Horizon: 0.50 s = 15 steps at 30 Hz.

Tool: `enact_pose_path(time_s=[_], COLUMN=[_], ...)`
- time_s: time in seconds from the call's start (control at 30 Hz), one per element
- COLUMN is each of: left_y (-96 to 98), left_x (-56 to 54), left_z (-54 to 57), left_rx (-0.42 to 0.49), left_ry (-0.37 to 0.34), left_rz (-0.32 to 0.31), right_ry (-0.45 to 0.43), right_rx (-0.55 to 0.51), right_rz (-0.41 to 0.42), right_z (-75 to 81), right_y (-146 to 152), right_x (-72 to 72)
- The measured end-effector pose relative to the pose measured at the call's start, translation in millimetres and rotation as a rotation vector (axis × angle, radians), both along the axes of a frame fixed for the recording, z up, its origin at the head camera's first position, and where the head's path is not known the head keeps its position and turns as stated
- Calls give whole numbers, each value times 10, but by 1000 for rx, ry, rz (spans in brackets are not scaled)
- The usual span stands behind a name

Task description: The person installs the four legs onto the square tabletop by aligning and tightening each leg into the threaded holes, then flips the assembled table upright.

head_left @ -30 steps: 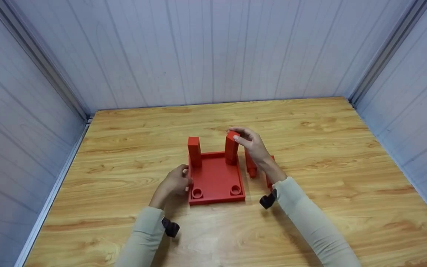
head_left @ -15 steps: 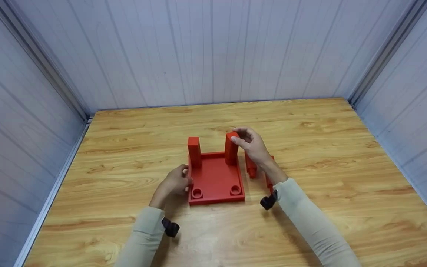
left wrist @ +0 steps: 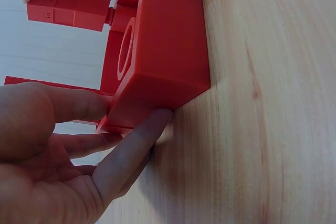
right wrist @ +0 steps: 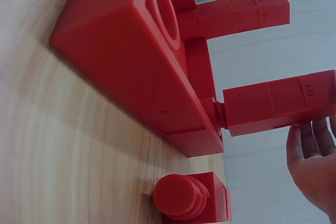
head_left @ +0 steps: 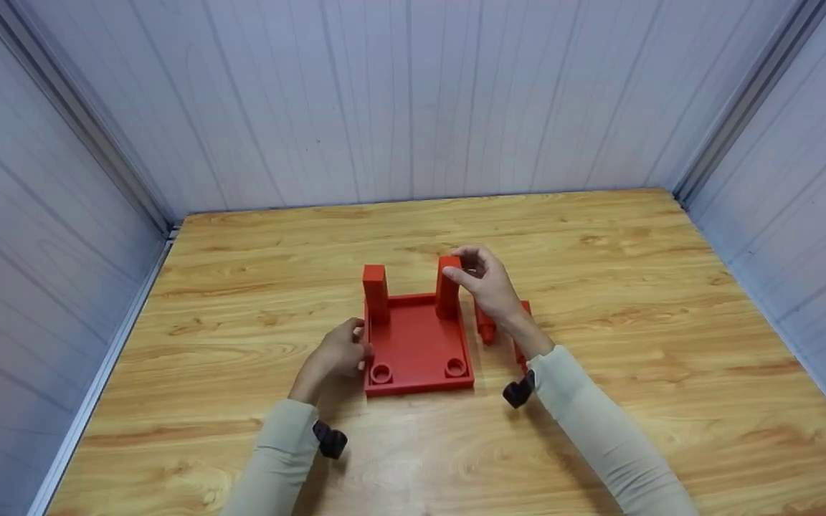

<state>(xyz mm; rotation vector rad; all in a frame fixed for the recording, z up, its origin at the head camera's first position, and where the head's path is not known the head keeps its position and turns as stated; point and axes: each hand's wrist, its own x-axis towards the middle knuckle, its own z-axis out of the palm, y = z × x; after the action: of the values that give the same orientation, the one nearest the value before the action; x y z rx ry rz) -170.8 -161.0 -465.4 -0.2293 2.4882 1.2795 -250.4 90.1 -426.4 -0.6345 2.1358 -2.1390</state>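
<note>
A square red base (head_left: 420,344) with raised rims lies on the table; it looks like an upturned toy table top. My left hand (head_left: 341,349) grips its left rim, thumb over the wall and fingers outside in the left wrist view. One red leg (head_left: 376,294) stands upright in the far left corner. At the far right corner stands another red leg (right wrist: 278,106), its upper end held between the thumb and fingers of my right hand (head_left: 488,283). In the right wrist view, a narrow neck shows between this leg and its socket. Round sockets (head_left: 455,368) show at both near corners.
Two more red legs lie right of the base, one (head_left: 485,326) close beside it, the other (head_left: 520,344) partly under my right forearm. The wooden table (head_left: 241,287) is bordered by pale panel walls (head_left: 413,100).
My right thumb has shifted slightly left and down across the far right leg, which has turned a little and stands straighter. The left hand and the base have stayed put.
</note>
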Motion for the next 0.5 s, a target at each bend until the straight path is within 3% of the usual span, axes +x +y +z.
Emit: enact_pose_path(time_s=[0.23,0.5], left_y=[-6,-5], left_x=[0,0], left_z=[-12,-13], left_rx=[32,34], left_ry=[0,-3], left_rz=[4,2], right_ry=[16,85], right_rx=[26,138], right_rz=[-19,-95], right_z=[1,17], right_y=[-15,-48], right_x=[25,84])
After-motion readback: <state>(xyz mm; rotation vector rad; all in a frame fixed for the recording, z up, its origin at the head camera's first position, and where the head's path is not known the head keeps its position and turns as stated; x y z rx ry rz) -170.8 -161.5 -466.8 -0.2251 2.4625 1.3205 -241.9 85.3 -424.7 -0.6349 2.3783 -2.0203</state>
